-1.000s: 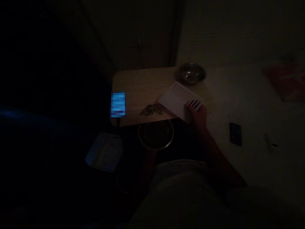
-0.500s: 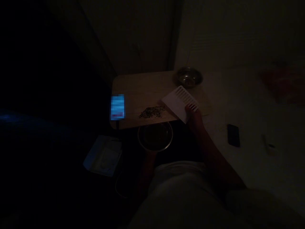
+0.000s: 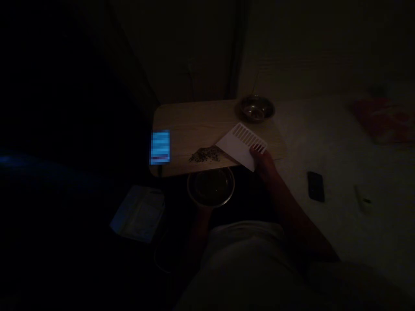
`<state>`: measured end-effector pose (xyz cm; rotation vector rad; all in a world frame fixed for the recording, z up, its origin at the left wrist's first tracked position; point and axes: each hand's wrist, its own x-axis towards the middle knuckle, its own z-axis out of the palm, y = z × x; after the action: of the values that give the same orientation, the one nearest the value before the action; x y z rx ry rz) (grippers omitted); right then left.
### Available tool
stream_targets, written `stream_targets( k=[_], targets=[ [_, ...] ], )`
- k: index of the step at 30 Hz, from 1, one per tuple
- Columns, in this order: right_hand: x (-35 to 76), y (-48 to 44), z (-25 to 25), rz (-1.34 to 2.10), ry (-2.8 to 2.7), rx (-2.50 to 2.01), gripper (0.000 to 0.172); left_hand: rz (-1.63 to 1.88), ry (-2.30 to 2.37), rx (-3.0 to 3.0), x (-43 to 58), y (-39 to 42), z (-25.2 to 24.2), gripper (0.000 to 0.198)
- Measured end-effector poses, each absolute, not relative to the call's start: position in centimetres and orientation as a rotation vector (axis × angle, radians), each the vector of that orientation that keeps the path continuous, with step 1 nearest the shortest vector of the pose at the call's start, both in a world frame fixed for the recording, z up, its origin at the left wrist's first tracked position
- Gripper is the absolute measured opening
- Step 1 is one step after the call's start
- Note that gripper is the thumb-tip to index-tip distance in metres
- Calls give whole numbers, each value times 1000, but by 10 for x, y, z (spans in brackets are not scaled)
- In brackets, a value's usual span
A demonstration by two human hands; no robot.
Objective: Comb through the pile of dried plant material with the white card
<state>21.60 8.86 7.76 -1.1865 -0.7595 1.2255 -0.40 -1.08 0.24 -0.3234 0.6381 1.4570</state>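
Presently pinching a white slotted board in a closed right grip, beside dark grains near the counter's front edge; clasping a bowl below that edge in the left grip.

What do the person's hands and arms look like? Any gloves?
No gloves: the right hand and left hand are bare. The right forearm is bare too, with no watch that I can see. A loose, pale shirt covers the body. It's too dark to make out rings or the sleeves.
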Motion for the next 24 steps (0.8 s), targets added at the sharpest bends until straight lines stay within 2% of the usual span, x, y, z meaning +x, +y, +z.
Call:
stream_targets(
  k=[24],
  targets=[
    [217, 88, 79, 1266, -737, -1168, 46, 1411, 606, -188, -4, -7, 6, 54]
  ],
)
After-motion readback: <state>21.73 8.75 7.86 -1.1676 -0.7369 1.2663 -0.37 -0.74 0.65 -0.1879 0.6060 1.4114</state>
